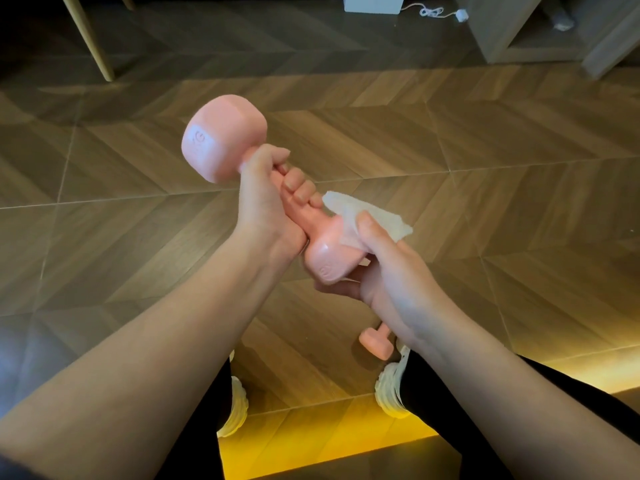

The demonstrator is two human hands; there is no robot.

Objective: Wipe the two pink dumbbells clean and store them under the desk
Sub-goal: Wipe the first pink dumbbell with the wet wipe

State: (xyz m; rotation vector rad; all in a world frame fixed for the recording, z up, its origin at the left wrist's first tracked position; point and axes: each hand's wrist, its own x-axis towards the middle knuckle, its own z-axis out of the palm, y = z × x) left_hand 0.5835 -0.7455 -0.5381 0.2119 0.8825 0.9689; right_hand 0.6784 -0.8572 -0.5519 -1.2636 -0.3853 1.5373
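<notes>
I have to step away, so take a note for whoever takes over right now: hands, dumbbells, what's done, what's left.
Left hand grips the raised dumbbell by its handle.
Right hand presses a white wipe on its near head.
Second dumbbell lies on the floor by the right shoe.
Done: first dumbbell mid-wipe; neither stored.
Left: finish wiping, check the second, then store both.

The floor point(485, 140) is laid in wood-look panels set in a chevron pattern, with a yellow glow seen along its near edge. A pink dumbbell point(375, 342) is seen lying on it, partly hidden, just beside the right shoe point(391, 393); the left shoe point(237, 407) is planted well apart from it. At the far side, a pale wooden leg point(93, 43), a white box point(374, 3) with a white cable point(433, 11) trailing from it, and a grey cabinet point(519, 29) are stood on the floor.
</notes>
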